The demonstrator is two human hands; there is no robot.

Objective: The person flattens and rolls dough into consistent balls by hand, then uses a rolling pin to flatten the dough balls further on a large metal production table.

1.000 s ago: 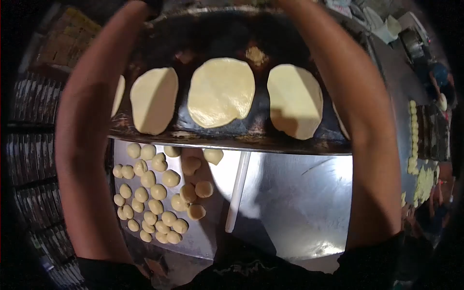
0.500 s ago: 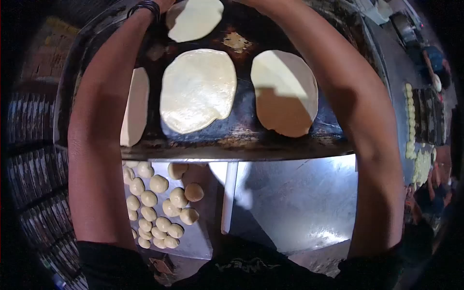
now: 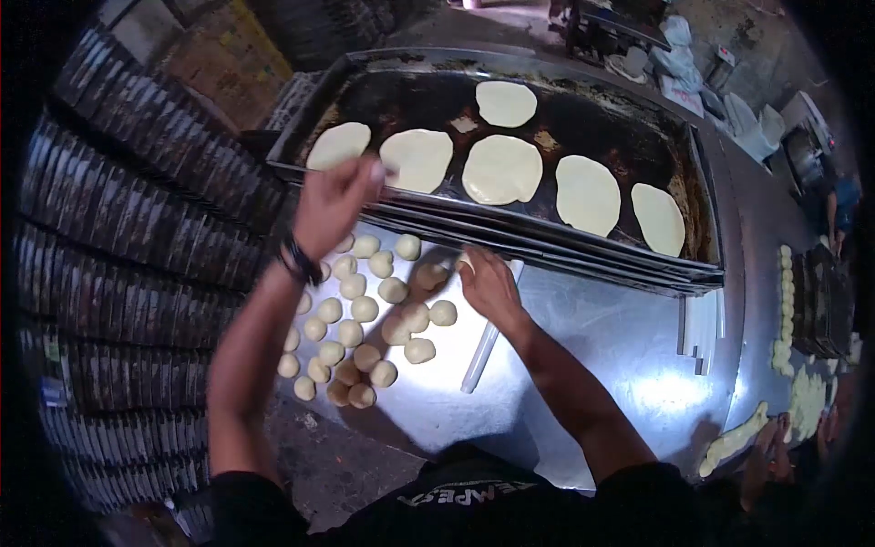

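My right hand (image 3: pixel 490 290) curls its fingers round a pale dough ball (image 3: pixel 466 263), only part of which shows, close over the steel table. Beside and below that hand lies a white rolling pin (image 3: pixel 481 357), slanting across the metal. My left hand (image 3: pixel 335 202), smeared by motion, is above the tray's near edge at the left, overlapping a flat dough round (image 3: pixel 416 160) in this view. Many dough balls (image 3: pixel 365 309) sit in loose groups on the table between my arms. Another flat dough round (image 3: pixel 502 170) lies near the middle of the dark baking tray (image 3: pixel 629 123).
Several more dough rounds (image 3: pixel 588 195) lie on the tray, which tops a stack of trays. Tall stacks of dark trays (image 3: pixel 137 264) line the left side. At the far right, a person's hands (image 3: pixel 775 447) are by a long piece of dough (image 3: pixel 736 439).
Both hands have come back from the far side of the tray toward me, the right one now at a dough ball. The view has shifted, showing more of the tray and table.
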